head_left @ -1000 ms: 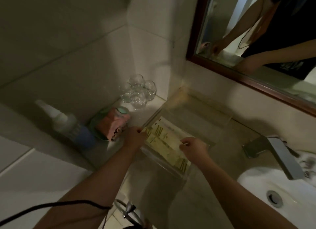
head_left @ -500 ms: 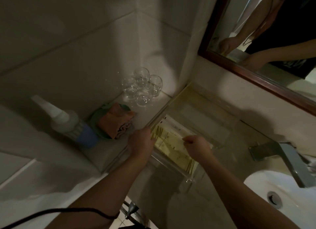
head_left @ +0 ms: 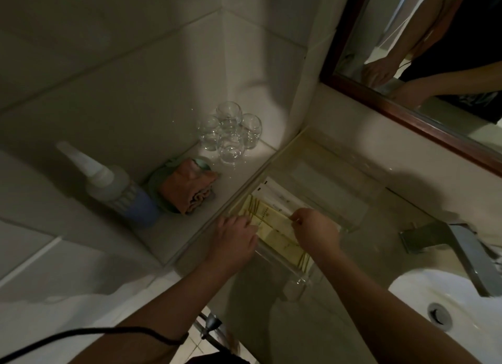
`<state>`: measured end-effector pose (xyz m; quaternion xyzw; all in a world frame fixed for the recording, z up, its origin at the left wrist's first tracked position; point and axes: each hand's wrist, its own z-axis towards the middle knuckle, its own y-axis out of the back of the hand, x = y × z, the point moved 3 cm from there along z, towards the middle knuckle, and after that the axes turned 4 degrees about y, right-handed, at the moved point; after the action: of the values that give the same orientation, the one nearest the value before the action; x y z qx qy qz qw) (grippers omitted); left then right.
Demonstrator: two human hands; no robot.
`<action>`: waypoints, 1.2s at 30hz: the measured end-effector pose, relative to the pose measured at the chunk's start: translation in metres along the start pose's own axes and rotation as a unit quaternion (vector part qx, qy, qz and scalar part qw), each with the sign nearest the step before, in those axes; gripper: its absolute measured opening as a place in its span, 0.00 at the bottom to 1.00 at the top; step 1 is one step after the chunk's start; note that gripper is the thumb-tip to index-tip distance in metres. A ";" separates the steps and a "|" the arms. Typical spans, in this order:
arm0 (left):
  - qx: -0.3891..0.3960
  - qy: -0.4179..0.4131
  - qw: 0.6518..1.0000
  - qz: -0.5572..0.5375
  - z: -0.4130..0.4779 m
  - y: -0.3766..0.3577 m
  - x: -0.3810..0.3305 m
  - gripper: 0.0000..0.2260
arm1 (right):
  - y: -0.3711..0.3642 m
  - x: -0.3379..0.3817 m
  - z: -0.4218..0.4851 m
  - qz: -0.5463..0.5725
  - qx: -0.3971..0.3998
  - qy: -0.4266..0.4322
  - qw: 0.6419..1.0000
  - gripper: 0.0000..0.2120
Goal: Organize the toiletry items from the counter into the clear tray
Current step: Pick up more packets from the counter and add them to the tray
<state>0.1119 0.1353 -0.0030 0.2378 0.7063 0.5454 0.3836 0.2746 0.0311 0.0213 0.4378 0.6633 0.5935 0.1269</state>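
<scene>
The clear tray (head_left: 353,179) lies on the counter against the wall below the mirror. Several flat yellow packets (head_left: 274,232) with green print lie in its near end, with a white packet (head_left: 277,194) just behind them. My left hand (head_left: 235,234) rests at the tray's left edge, its fingers curled onto the yellow packets. At the packets' right side, my right hand (head_left: 315,232) pinches an edge of one between thumb and fingertips. The far part of the tray holds nothing that I can make out.
On the raised ledge to the left stand a blue-and-white bottle (head_left: 116,187), a green dish with a folded pink cloth (head_left: 187,185), and a cluster of several clear glasses (head_left: 231,133). A metal faucet (head_left: 456,244) and a white sink (head_left: 448,309) are at the right.
The view has shifted slightly. Both hands stay on the yellow packets in the tray, with my right hand moved a little toward the tray's middle.
</scene>
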 end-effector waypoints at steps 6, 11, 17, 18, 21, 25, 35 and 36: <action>0.002 -0.012 1.000 0.026 -0.004 0.000 -0.001 0.16 | -0.006 0.006 -0.006 -0.093 -0.054 0.046 0.993 0.10; 0.022 -0.012 0.999 0.035 -0.003 -0.002 -0.002 0.18 | -0.011 0.011 -0.011 -0.122 -0.056 0.078 0.988 0.10; 0.071 -0.030 0.997 0.024 0.003 -0.004 -0.006 0.20 | -0.015 0.010 -0.023 -0.094 -0.055 0.056 0.992 0.17; 0.077 -0.033 0.996 0.024 0.004 -0.005 -0.007 0.20 | -0.015 0.008 -0.024 -0.082 -0.056 0.041 0.994 0.18; 0.086 -0.025 0.996 0.014 0.007 -0.005 -0.010 0.21 | -0.009 -0.002 -0.033 -0.051 -0.064 -0.010 0.997 0.19; 0.058 -0.060 0.997 0.004 0.006 -0.001 -0.025 0.19 | 0.010 -0.027 -0.065 -0.005 -0.124 -0.066 0.990 0.15; 0.035 -0.199 0.979 -0.006 -0.037 -0.010 -0.126 0.15 | 0.014 -0.138 -0.209 0.038 -0.219 -0.202 0.954 0.13; 0.038 -0.212 0.976 -0.007 -0.047 -0.013 -0.143 0.15 | 0.013 -0.149 -0.228 0.039 -0.227 -0.214 0.949 0.13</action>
<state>0.1600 -0.0041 0.0306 0.3578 0.6309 0.4525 0.5189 0.2106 -0.2331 0.0401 0.5397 0.4509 0.6251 0.3386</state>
